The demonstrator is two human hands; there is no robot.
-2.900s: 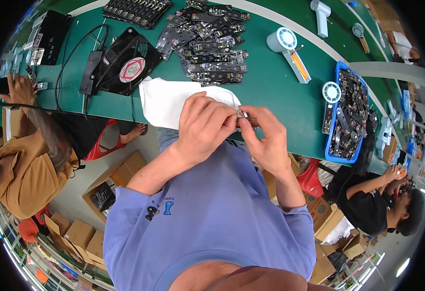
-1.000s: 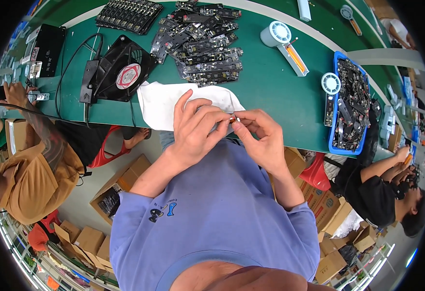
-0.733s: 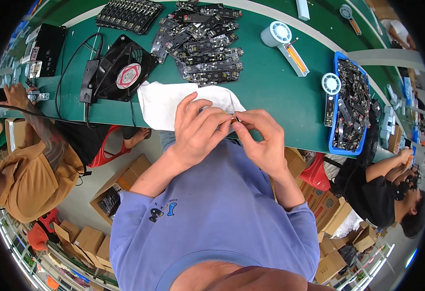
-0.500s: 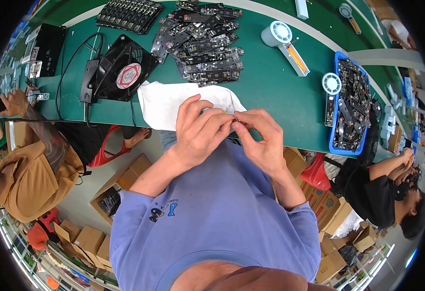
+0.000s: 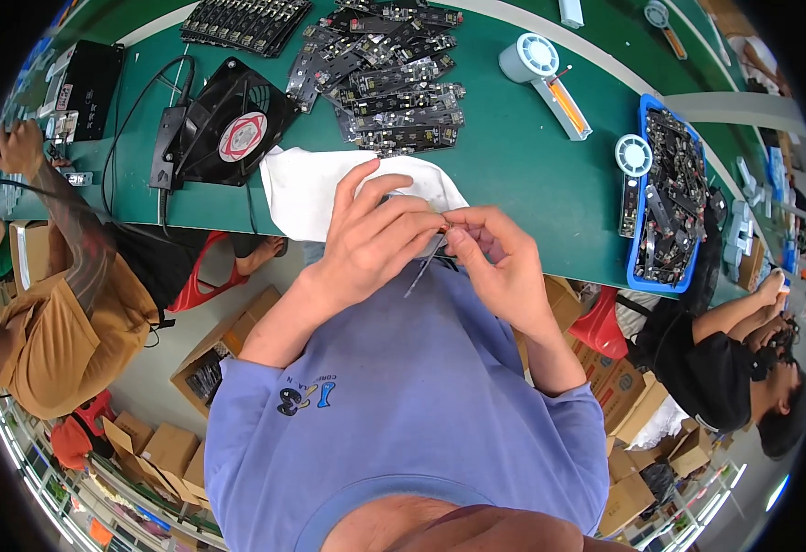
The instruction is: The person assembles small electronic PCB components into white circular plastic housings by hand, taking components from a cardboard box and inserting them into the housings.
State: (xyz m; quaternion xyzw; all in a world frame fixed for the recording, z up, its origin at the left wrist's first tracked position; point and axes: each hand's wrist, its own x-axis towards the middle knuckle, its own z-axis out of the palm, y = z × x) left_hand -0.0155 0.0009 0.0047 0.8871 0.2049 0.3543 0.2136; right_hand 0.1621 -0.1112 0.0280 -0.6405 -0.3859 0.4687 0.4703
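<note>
My left hand and my right hand meet close to my chest, just below the edge of the green table. Both pinch a small thin metal strip with a tiny orange part at its top, held between the fingertips. A white cloth lies on the table right behind my left hand. A heap of dark circuit boards sits further back.
A black fan with cables stands left of the cloth. A blue tray of dark parts is at right, with two round white tools nearby. One person sits at left, another at right. Cardboard boxes are on the floor.
My hands have stayed together on the small part, shifting slightly lower toward my chest; the fingers have adjusted their grip a little.
</note>
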